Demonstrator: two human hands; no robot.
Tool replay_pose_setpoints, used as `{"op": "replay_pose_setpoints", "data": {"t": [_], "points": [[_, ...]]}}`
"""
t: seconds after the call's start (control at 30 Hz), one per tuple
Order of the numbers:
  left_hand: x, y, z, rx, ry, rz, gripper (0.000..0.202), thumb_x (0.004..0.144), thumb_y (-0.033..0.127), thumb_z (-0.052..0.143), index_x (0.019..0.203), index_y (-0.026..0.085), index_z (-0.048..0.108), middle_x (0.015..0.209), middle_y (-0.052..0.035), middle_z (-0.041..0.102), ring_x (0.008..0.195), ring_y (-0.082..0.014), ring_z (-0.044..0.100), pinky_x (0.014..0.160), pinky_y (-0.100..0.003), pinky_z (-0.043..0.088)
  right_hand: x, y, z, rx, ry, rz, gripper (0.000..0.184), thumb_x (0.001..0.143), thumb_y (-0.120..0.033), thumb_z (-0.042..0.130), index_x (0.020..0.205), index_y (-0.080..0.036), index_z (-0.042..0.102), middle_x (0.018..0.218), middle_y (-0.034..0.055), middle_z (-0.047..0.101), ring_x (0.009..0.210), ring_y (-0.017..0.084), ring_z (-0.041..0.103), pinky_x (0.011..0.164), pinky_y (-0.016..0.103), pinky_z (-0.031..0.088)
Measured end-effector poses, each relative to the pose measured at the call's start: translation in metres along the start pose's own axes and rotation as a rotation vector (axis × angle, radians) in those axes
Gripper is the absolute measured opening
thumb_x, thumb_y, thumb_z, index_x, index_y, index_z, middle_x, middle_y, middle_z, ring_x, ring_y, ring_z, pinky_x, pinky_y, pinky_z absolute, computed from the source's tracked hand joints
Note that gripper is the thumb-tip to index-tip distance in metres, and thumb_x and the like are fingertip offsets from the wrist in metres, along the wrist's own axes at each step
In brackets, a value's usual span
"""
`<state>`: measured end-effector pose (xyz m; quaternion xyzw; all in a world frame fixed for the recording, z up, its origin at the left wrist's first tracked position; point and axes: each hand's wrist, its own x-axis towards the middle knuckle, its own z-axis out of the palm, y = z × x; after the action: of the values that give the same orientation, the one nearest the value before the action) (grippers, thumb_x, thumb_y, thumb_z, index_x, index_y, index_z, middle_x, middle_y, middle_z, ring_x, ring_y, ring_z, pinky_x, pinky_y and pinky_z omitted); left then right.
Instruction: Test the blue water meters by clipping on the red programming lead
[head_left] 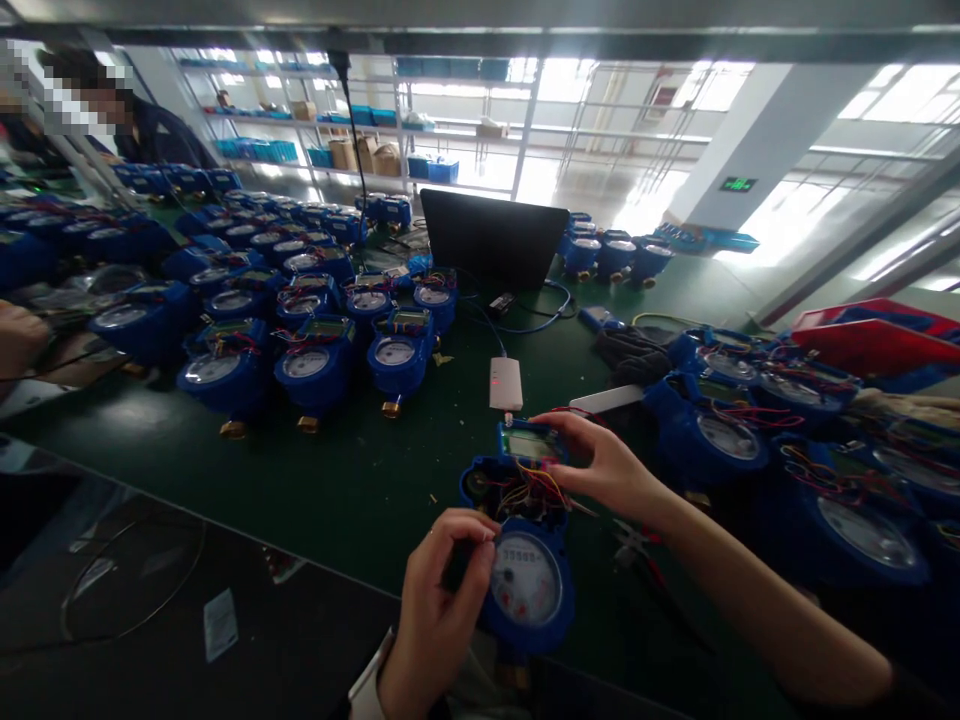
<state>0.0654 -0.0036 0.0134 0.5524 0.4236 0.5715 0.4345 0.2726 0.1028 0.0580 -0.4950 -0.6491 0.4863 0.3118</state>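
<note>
In front of me lies a blue water meter (529, 580) with a round clear dial and loose coloured wires in its open housing. At the housing's far end sits its display module (525, 443), a small LCD board in a blue frame. My right hand (607, 465) holds the module's right side between thumb and fingers. My left hand (450, 580) is closed in a pinch at the dial's upper left edge; whatever is between the fingertips is hidden. Just beyond the module is a white box (505, 383) with a red light and a cable.
Several blue meters stand in rows at left (311, 365) and more at right (727, 440). A dark laptop (495, 240) stands at the back. Pliers (637, 545) lie right of the meter, near a red bin (885, 335). A co-worker (161, 130) is at far left.
</note>
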Motion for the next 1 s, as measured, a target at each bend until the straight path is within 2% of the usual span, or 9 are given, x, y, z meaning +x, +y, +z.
{"op": "replay_pose_setpoints", "data": {"t": [0.27, 0.37, 0.53, 0.6, 0.67, 0.73, 0.83, 0.93, 1.0], "points": [[0.007, 0.003, 0.007, -0.170, 0.119, -0.087, 0.011, 0.098, 0.018, 0.054, 0.093, 0.024, 0.062, 0.089, 0.0026, 0.067, 0.067, -0.0067, 0.063, 0.065, -0.013, 0.053, -0.049, -0.010, 0.001, -0.468, 0.136, -0.419, 0.057, 0.070, -0.017, 0.073, 0.126, -0.023, 0.060, 0.117, 0.0071, 0.072, 0.102, 0.025, 0.069, 0.092, 0.037, 0.055], [0.010, 0.002, 0.005, -0.132, 0.122, -0.081, 0.012, 0.098, 0.017, 0.053, 0.093, 0.025, 0.061, 0.088, 0.0038, 0.067, 0.065, -0.0060, 0.063, 0.063, -0.013, 0.052, -0.048, -0.008, 0.004, -0.519, 0.092, -0.441, 0.057, 0.072, -0.017, 0.072, 0.128, -0.021, 0.059, 0.119, 0.0098, 0.071, 0.106, 0.026, 0.068, 0.092, 0.038, 0.056], [0.016, -0.003, -0.005, 0.153, 0.118, 0.034, 0.012, 0.096, 0.020, 0.056, 0.105, 0.027, 0.060, 0.114, -0.0014, 0.063, 0.106, -0.0144, 0.061, 0.086, -0.022, 0.051, -0.038, -0.006, 0.008, -0.577, 0.045, -0.289, 0.053, 0.075, -0.027, 0.075, 0.127, -0.018, 0.065, 0.133, 0.0168, 0.063, 0.128, 0.035, 0.054, 0.104, 0.055, 0.047], [0.024, -0.004, -0.009, 0.261, 0.065, 0.053, 0.027, 0.094, 0.028, 0.061, 0.121, 0.029, 0.057, 0.134, -0.0051, 0.055, 0.124, -0.0206, 0.053, 0.099, -0.033, 0.047, -0.038, -0.006, 0.003, -0.505, -0.016, -0.222, 0.059, 0.078, -0.038, 0.077, 0.133, -0.021, 0.063, 0.144, 0.0162, 0.055, 0.136, 0.036, 0.047, 0.109, 0.057, 0.042], [0.037, -0.005, -0.011, 0.307, -0.010, 0.045, 0.046, 0.091, 0.039, 0.066, 0.133, 0.029, 0.051, 0.145, -0.0087, 0.047, 0.136, -0.0272, 0.044, 0.110, -0.046, 0.040, -0.043, -0.005, -0.008, -0.356, -0.031, -0.120, 0.071, 0.077, -0.052, 0.077, 0.139, -0.024, 0.057, 0.146, 0.0136, 0.054, 0.132, 0.033, 0.052, 0.106, 0.050, 0.047], [0.051, -0.005, -0.010, 0.316, -0.082, 0.014, 0.059, 0.086, 0.048, 0.069, 0.137, 0.025, 0.049, 0.149, -0.0122, 0.045, 0.140, -0.0321, 0.040, 0.114, -0.054, 0.034, -0.053, 0.001, -0.025, -0.278, 0.101, 0.001, 0.072, 0.080, -0.066, 0.065, 0.138, -0.024, 0.058, 0.136, 0.0125, 0.062, 0.120, 0.030, 0.062, 0.096, 0.043, 0.054], [0.070, -0.002, -0.004, 0.309, -0.207, -0.056, 0.068, 0.079, 0.051, 0.074, 0.135, 0.020, 0.052, 0.148, -0.0151, 0.047, 0.140, -0.0352, 0.041, 0.115, -0.057, 0.032, -0.071, 0.020, -0.050, -0.380, 0.372, 0.210, 0.060, 0.090, -0.069, 0.045, 0.110, -0.019, 0.071, 0.098, 0.0124, 0.074, 0.086, 0.028, 0.071, 0.070, 0.038, 0.056], [0.079, 0.002, 0.001, 0.265, -0.329, -0.142, 0.056, 0.078, 0.047, 0.075, 0.124, 0.018, 0.062, 0.131, -0.0131, 0.060, 0.125, -0.0323, 0.056, 0.108, -0.052, 0.042, -0.084, 0.047, -0.060, -0.494, 0.405, 0.415, 0.043, 0.078, -0.062, 0.066, 0.072, -0.021, 0.073, 0.067, 0.0089, 0.071, 0.060, 0.026, 0.065, 0.052, 0.033, 0.045], [0.081, 0.003, 0.004, 0.225, -0.350, -0.181, 0.047, 0.078, 0.044, 0.074, 0.116, 0.018, 0.066, 0.119, -0.0104, 0.065, 0.112, -0.0291, 0.062, 0.100, -0.047, 0.049, -0.085, 0.064, -0.059, -0.506, 0.389, 0.512, 0.036, 0.072, -0.056, 0.075, 0.062, -0.021, 0.071, 0.062, 0.0073, 0.069, 0.055, 0.023, 0.063, 0.048, 0.030, 0.040]]}}
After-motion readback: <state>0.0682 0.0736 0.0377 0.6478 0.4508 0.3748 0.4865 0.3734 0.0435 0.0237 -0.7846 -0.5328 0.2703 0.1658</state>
